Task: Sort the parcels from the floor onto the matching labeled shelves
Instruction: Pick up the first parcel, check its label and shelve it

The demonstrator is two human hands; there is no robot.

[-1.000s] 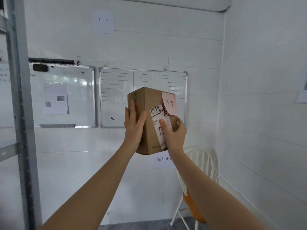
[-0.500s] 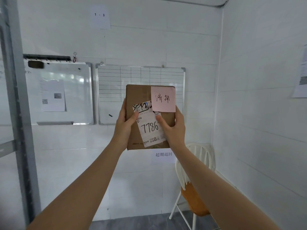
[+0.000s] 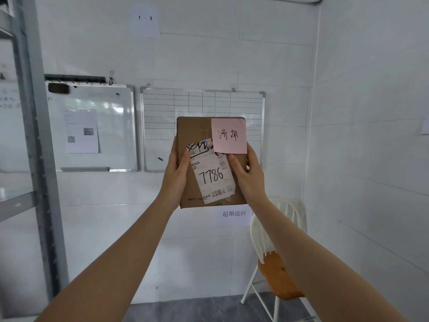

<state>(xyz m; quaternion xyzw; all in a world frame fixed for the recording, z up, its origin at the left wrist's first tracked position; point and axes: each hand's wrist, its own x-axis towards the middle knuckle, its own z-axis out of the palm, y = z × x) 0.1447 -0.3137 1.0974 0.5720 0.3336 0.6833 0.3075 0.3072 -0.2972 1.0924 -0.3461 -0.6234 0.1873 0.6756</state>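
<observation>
I hold a brown cardboard parcel (image 3: 192, 129) up at chest height with its flat face toward me. A white shipping label (image 3: 212, 175) on it reads 7786, and a pink sticky note (image 3: 228, 135) with handwritten characters covers its upper right corner. My left hand (image 3: 175, 175) grips the parcel's left edge, thumb on the front. My right hand (image 3: 249, 175) grips the right edge, thumb resting on the label. A grey metal shelf frame (image 3: 34, 126) stands at the far left, with only its post and shelf edges showing.
Two whiteboards (image 3: 92, 126) hang on the white tiled wall behind the parcel, with a paper sign marked 1 - 3 (image 3: 145, 18) above them. A white chair with an orange seat (image 3: 278, 273) stands in the right corner. A small printed sign (image 3: 234, 213) hangs below the parcel.
The parcel turned from edge-on to its labelled face toward me, then stayed steady. My view shifted slightly, and both hands kept their grip.
</observation>
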